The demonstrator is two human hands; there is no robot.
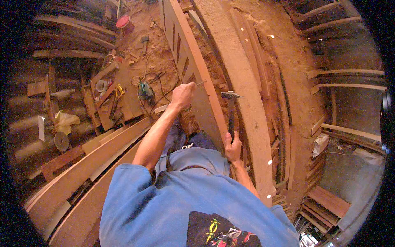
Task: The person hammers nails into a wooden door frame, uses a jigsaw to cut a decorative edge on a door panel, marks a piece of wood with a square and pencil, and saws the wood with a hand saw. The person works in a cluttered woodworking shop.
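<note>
A long wooden frame (207, 95) with slanted slots in its side stands on edge in front of me, its narrow reddish edge facing up. Near that edge my left hand (184, 94) is closed on a thin nail (200, 82), whose far end reaches the wood. My right hand (233, 147) grips the handle of a hammer (231, 113) on the frame's right side. The hammer head (231, 95) points away from me, apart from the nail. My right thumb lies close to the frame's edge; whether it touches is unclear.
A thick plank (242, 82) runs along the right. Left are a green corded power tool (145, 91), a yellow-handled tool (119, 90) in a wooden tray, and a red-lidded bucket (123, 22). Long boards (98, 158) lie at lower left. Sawdust (140, 35) covers the floor.
</note>
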